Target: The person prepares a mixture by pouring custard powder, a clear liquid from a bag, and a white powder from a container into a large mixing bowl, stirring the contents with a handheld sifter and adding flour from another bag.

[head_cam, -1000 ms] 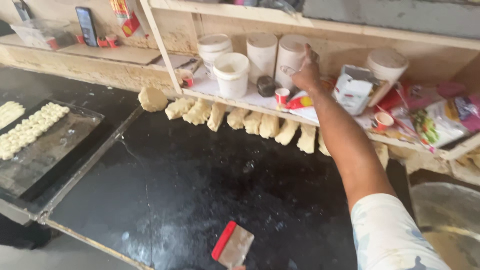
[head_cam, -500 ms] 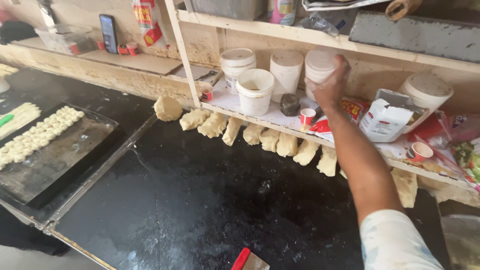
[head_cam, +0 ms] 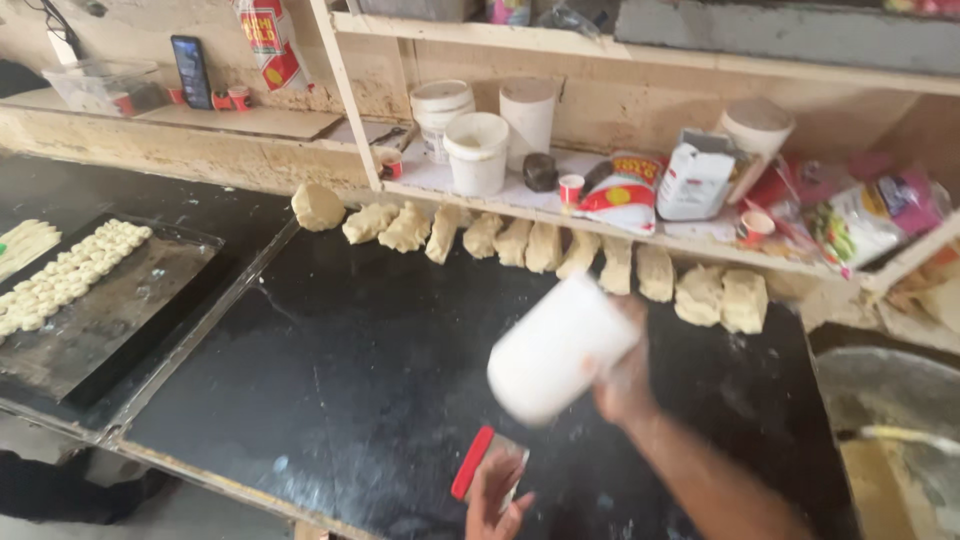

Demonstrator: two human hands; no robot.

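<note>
The white tub (head_cam: pixel 558 350) has been taken off the shelf (head_cam: pixel 700 240) and is gripped by the right hand (head_cam: pixel 625 385); the scraper (head_cam: pixel 487 468) is held by the left hand (head_cam: pixel 497 500).

Right hand (head_cam: pixel 625 385) grips a white plastic tub (head_cam: pixel 560 345), tilted, motion-blurred, held above the black worktop (head_cam: pixel 330 390). Left hand (head_cam: pixel 495 500) at the bottom edge touches a red-handled scraper (head_cam: pixel 478 463) lying on the worktop. Row of dough pieces (head_cam: pixel 545 245) along the back edge, under the shelf (head_cam: pixel 640 235) with tubs and packets. Baking tray (head_cam: pixel 110 310) with shaped dough at left.
</note>
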